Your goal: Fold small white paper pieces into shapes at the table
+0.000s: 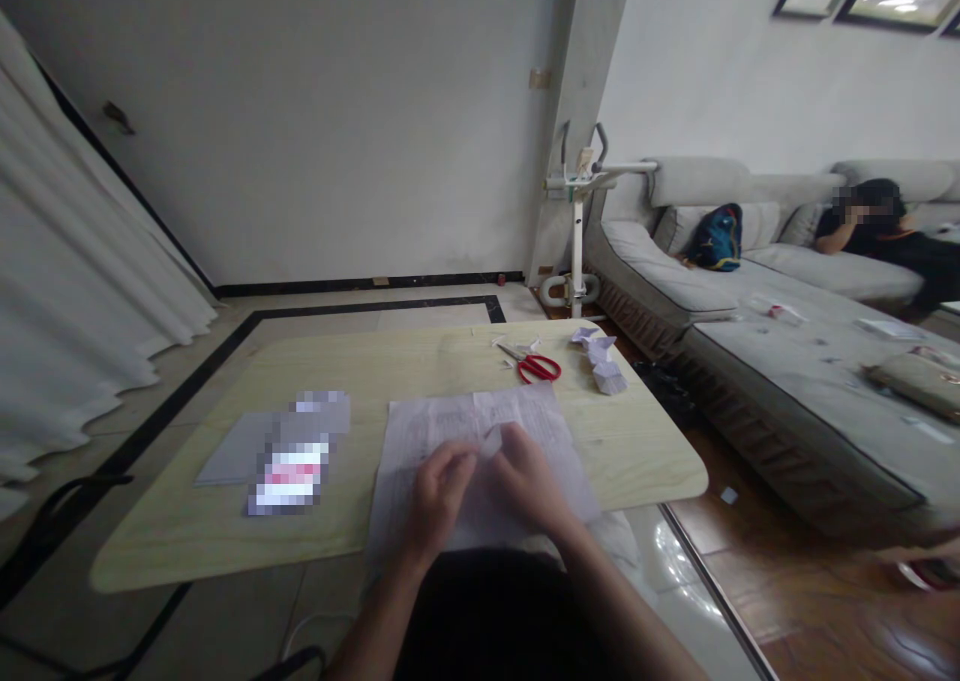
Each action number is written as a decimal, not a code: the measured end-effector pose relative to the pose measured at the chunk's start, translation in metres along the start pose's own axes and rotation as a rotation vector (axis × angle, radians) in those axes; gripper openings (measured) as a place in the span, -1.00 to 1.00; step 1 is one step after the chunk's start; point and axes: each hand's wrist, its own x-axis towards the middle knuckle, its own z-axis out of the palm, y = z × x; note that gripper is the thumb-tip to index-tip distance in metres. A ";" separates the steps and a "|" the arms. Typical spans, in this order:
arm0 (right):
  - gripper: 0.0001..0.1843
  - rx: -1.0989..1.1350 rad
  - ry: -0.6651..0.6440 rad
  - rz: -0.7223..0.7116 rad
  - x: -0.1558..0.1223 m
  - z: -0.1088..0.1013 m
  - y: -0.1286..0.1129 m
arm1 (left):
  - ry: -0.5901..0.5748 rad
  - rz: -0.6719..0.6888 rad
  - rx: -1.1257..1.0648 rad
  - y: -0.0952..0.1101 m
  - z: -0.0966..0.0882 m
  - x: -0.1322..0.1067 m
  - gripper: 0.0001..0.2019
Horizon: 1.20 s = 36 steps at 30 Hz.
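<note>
Over a large printed sheet of paper (517, 411), my two hands are close together. A small folded piece of white paper (492, 442) is pinched in my right hand (529, 476), between thumb and curled forefinger. My left hand (444, 486) is just left of it, its fingers curled and pressed together; whatever they hold, if anything, is hidden. The large sheet is creased and reaches past the table's near edge. Beyond it lie red-handled scissors (538, 367) among small paper scraps (529, 345). Folded paper shapes (609, 377) sit at the table's far right.
The pale wooden table (180, 531) has rounded corners. On its left side are a stack of paper (232, 446) and a blurred-out bright object (291, 476). To the right stands a grey sofa (810, 381) with a backpack (716, 238) and a seated person (892, 241).
</note>
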 end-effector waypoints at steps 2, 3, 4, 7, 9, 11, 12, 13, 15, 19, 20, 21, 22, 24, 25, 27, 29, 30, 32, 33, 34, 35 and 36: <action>-0.90 -0.001 -0.004 0.014 0.000 -0.001 -0.001 | -0.008 0.002 -0.009 0.000 -0.001 0.000 -0.83; -0.90 0.002 -0.005 0.018 0.000 -0.001 -0.002 | -0.010 0.001 -0.014 0.000 -0.001 -0.001 -0.83; -0.91 0.006 -0.003 0.017 0.000 -0.001 -0.002 | -0.010 -0.001 -0.018 0.001 -0.001 -0.001 -0.83; -0.96 0.013 0.002 0.004 0.001 -0.002 -0.004 | -0.003 -0.011 -0.020 0.001 -0.001 -0.001 -0.82; -0.96 0.008 0.001 0.004 0.001 -0.002 -0.003 | -0.002 -0.023 -0.014 0.001 -0.001 0.000 -0.82; -0.94 0.003 -0.005 0.016 0.002 -0.001 -0.002 | 0.001 -0.038 -0.011 0.001 0.000 0.000 -0.82; -0.92 0.002 -0.003 0.021 0.002 -0.001 -0.001 | 0.001 -0.044 -0.011 0.001 0.000 0.000 -0.82; -0.91 0.004 0.001 0.023 0.001 -0.001 0.000 | 0.003 -0.043 -0.013 0.000 0.000 0.000 -0.81; -0.90 0.011 0.002 0.021 0.001 0.000 0.002 | -0.002 -0.030 -0.019 -0.001 0.000 0.000 -0.82; -0.88 0.005 0.003 0.028 0.001 0.000 0.005 | -0.025 -0.015 -0.023 -0.002 0.000 -0.001 -0.83; -0.86 -0.002 0.008 0.029 0.001 0.000 0.005 | -0.034 -0.013 -0.024 -0.002 0.000 -0.001 -0.84; -0.85 -0.009 0.012 0.029 0.002 0.000 0.006 | -0.038 -0.006 -0.027 -0.002 0.000 -0.001 -0.84; -0.84 -0.014 0.013 0.028 0.002 0.000 0.007 | -0.040 0.000 -0.033 -0.002 0.000 -0.001 -0.84; -0.83 -0.014 0.009 0.029 0.003 0.000 0.007 | -0.032 0.009 -0.050 -0.001 0.000 -0.002 -0.83; -0.83 -0.011 0.011 0.030 0.003 0.000 0.007 | -0.016 0.005 -0.055 -0.001 0.000 -0.002 -0.82; -0.86 -0.012 0.014 0.029 0.003 0.001 0.006 | 0.041 -0.025 -0.061 0.000 0.000 -0.002 -0.79; -0.89 -0.023 0.018 0.027 0.002 0.001 0.004 | 0.088 -0.076 -0.063 0.001 0.001 -0.001 -0.77; -0.89 -0.027 0.020 0.028 0.002 0.001 0.003 | 0.097 -0.099 -0.067 0.002 0.001 -0.001 -0.76; -0.90 -0.021 0.016 0.032 0.002 0.001 0.000 | 0.073 -0.125 -0.082 0.002 0.003 0.000 -0.75; -0.91 -0.012 0.013 0.038 0.002 0.001 0.000 | 0.054 -0.126 -0.091 0.003 0.003 0.000 -0.75; -0.92 -0.005 0.008 0.044 0.002 0.001 -0.001 | 0.034 -0.125 -0.103 0.003 0.003 0.000 -0.74; -0.93 -0.004 0.002 0.049 0.002 0.001 -0.001 | 0.016 -0.125 -0.116 0.003 0.003 0.001 -0.73; -0.94 -0.010 -0.003 0.053 0.003 0.001 -0.001 | 0.006 -0.128 -0.132 0.003 0.002 0.001 -0.73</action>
